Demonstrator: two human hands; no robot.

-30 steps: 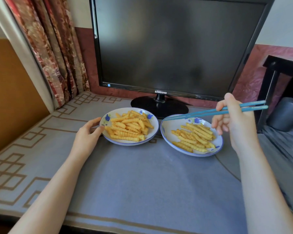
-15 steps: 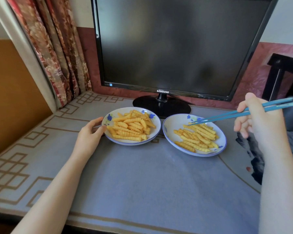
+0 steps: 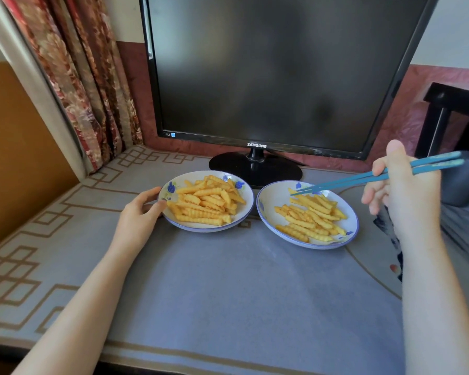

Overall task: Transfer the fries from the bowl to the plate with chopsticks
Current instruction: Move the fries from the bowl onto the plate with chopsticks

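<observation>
1. On the counter (image 3: 228, 293), the bowl (image 3: 201, 229) is set left and the plate (image 3: 271, 201) right, with their rims just beside each other.
2. The chopsticks (image 3: 363, 180) are held in the right grip (image 3: 406, 196), fingers curled round them. The tips are nearly closed over the plate's far side, at a fry; whether it is pinched cannot be told.
3. The bowl fries (image 3: 206, 201) are found left of the tips, roughly along the sticks' long axis, which is pointed left and slightly down.
4. The bowl's left rim is held by the left grip (image 3: 138, 212), the nearer one, which carries no tool.
5. Counted: one bowl, one plate, two chopsticks. The fries are too many to count, and the bowl heap is fuller than the plate fries (image 3: 312, 217).
</observation>
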